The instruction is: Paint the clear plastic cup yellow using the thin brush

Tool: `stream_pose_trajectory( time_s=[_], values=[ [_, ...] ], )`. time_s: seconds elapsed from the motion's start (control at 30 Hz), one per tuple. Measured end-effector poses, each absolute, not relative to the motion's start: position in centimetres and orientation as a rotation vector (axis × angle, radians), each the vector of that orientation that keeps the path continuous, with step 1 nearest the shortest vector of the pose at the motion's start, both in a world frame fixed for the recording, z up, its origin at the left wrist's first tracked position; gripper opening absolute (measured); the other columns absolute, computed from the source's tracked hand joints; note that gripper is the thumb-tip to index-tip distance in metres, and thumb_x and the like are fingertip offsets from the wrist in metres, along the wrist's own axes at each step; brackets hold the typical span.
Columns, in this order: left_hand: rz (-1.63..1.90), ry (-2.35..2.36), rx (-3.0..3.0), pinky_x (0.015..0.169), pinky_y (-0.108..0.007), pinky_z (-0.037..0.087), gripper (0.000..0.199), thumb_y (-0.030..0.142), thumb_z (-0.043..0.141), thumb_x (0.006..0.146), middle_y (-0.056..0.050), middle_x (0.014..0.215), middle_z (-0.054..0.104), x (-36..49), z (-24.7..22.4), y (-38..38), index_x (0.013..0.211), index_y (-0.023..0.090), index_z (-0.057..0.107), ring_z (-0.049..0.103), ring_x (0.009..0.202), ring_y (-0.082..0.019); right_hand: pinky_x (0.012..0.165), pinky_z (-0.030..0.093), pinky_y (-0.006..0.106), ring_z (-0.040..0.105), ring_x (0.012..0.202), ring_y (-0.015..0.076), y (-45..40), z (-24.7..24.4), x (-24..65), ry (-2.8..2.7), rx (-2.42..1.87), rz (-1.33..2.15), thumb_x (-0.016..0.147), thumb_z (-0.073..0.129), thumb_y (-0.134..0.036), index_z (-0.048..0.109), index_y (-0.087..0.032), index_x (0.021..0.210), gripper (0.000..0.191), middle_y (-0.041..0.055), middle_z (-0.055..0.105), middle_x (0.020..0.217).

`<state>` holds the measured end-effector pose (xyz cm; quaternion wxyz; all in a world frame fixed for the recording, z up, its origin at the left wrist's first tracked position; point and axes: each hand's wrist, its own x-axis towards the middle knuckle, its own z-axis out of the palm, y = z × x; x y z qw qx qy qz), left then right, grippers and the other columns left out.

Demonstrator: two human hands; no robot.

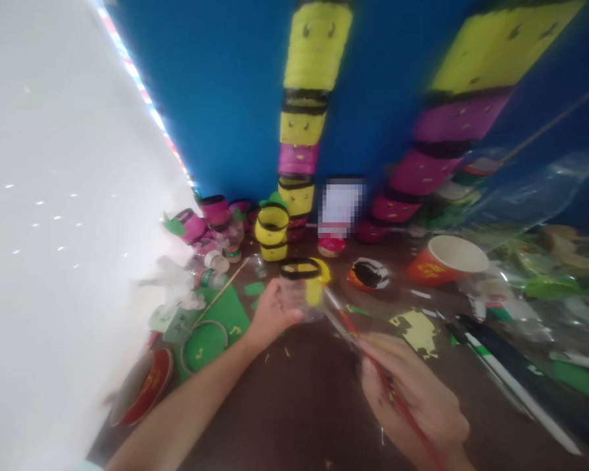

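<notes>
Clock centred on clear cup (300, 302), mid-view above dark surface (285, 418). Cannot tell contact or gap between cup base and surface.

Holds cup in left hand (273, 313), fingers closed round its 9 o'clock side, thumb toward 6. Shows black band at rim, yellow patch on wall, yellow curved piece (324, 269) at 1-2 o'clock.

Grips red brush (395, 389) in right hand (415, 392) at 4-5 o'clock, fingers pinched shut on handle, front end angled toward cup. Cannot tell touch or gap at tip: motion blur.

Around cup:
- 2-3 o'clock: small pot (369, 273) with black inside; farther out, paper cup (439, 261), upright.
- 3-4: pale yellow scrap (416, 332), flat on surface; farther, dark and white long items, too blurred to name.
- 8: clear ring (205, 347) on green sheet (228, 317); beyond, red curved piece (152, 386).
- 9: thin stick (226, 288), partly across green sheet.
- 10: pink containers (214, 212), grouped.
- 11: yellow container (273, 230) with black bands, upright.
- 12: tall yellow-and-pink stack (302, 127) against blue wall (216, 85); similar one at 1-2.
</notes>
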<state>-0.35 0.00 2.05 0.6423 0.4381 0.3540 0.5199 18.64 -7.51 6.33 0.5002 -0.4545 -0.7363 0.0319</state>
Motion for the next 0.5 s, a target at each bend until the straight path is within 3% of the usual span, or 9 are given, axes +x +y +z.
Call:
stream_pose_trajectory(
  time_s=[0.5],
  values=[
    [1.181, 0.817, 1.061, 0.080, -0.040, 0.052, 0.057, 0.042, 0.077, 0.057, -0.010, 0.097, 0.068, -0.47, 1.69, -0.02, 0.102, 0.019, 0.051, 0.066, 0.089, -0.024, 0.070, 0.057, 0.027, 0.066, 0.078, 0.0148, -7.26, 6.80, 18.53, -1.841, -1.045, 0.061, 0.074, 0.054, -0.004, 0.064, -0.017, 0.090, 0.023, 0.0053, 0.067, 0.084]
  ],
)
